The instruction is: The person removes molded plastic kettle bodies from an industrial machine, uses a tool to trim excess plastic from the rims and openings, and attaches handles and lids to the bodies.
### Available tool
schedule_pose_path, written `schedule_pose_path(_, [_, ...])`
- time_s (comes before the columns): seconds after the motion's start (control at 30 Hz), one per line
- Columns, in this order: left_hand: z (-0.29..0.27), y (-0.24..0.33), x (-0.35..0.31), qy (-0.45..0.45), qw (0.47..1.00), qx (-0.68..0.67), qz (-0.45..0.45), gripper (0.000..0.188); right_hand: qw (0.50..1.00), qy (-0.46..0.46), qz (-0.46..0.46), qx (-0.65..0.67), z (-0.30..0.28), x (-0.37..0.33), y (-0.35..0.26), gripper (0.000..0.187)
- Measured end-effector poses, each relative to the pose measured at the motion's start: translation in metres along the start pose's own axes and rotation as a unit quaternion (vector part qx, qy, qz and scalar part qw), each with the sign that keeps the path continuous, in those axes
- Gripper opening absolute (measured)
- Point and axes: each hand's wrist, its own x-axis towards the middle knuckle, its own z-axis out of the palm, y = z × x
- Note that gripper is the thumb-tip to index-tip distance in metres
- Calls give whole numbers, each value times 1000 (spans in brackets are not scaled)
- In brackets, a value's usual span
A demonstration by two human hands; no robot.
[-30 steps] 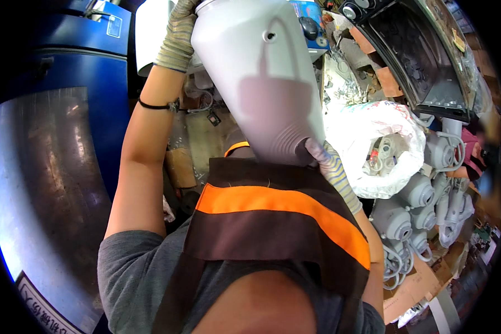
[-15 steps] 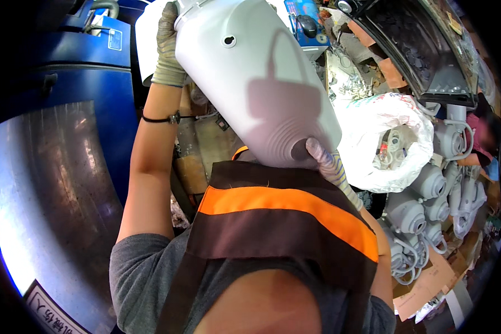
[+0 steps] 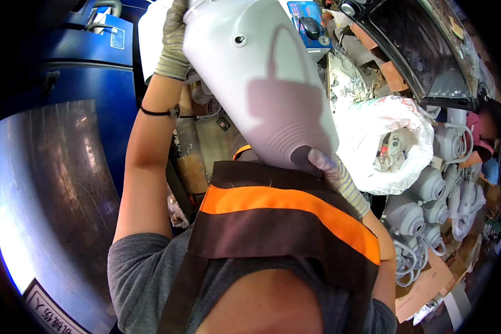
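A large pale grey plastic housing point(image 3: 261, 67) lies slanted in front of my chest. It has a small keyhole-like opening on its upper side and a ringed, tapering near end with a dark round patch. My left hand point(image 3: 174, 44), in a striped work glove, grips its far left edge near the narrower collar. At the near right end, my right hand point(image 3: 335, 175), also gloved, presses its thumb beside the dark patch; its other fingers are hidden beneath the housing. A shadow falls across the housing's surface.
A blue machine point(image 3: 89, 83) with a curved metal panel point(image 3: 44, 183) stands to my left. On the right are a white plastic bag point(image 3: 362, 150) of small parts, several grey housings point(image 3: 406, 214) with looped handles, and a black bin point(image 3: 428, 50). Another person's sleeve point(image 3: 476, 133) shows at far right.
The housing has turned slightly, its far end shifting right and its keyhole-like opening moving right with it. My left hand has moved a little up and right. Both hands keep their hold.
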Motion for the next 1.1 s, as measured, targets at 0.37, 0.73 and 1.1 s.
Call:
schedule_pose_path(0.37, [-20, -23, -6, 42, 999, 6, 7, 52, 988, 60, -86, -118, 13, -2, 6, 57])
schedule_pose_path(0.73, [-26, 7, 34, -6, 992, 104, -70, 47, 991, -56, -25, -117, -44, -25, -39, 49])
schedule_pose_path(1.1, [0, -43, 66, 127, 935, 283, -170, 36, 276, 564, -51, -777, -398, 55, -6, 45])
